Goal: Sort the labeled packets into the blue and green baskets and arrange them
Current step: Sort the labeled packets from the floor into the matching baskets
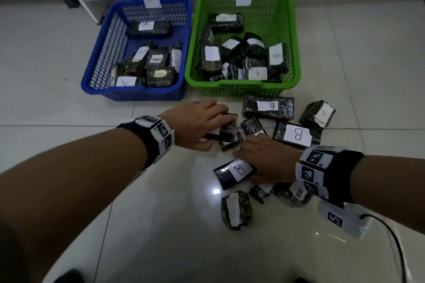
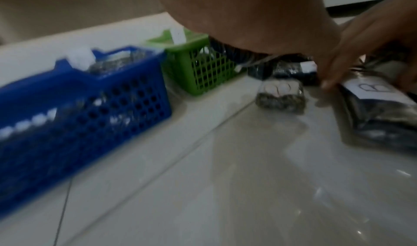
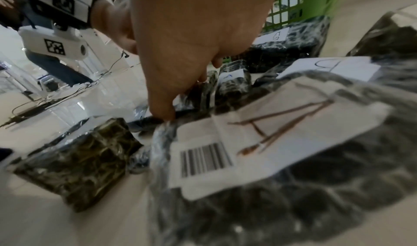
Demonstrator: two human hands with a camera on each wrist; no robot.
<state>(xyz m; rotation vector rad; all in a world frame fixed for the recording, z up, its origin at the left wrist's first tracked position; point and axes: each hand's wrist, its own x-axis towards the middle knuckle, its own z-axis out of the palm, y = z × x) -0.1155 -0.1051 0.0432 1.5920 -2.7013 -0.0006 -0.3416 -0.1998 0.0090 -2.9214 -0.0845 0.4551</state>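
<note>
A blue basket (image 1: 92, 86) tagged A and a green basket (image 1: 191, 69) tagged B stand side by side on the floor, each holding several dark wrapped packets with white labels. In front of them lies a pile of loose packets. My left hand (image 1: 207, 126) grips a small dark packet (image 1: 228, 130) at the pile's left edge, fingers over it and thumb below. My right hand (image 1: 264, 158) lies palm down on the pile, its thumb by a packet marked B (image 1: 234, 172). In the right wrist view its thumb (image 3: 162, 110) presses a packet edge beside an A-labelled packet (image 3: 259, 142).
Loose packets around the hands include a long B packet (image 1: 269, 105), an A packet (image 1: 318, 112), a large B packet (image 1: 297, 134) and an unlabelled-looking one (image 1: 235, 210). A black cable (image 1: 395, 243) trails from my right wrist. A white wall base runs behind the baskets.
</note>
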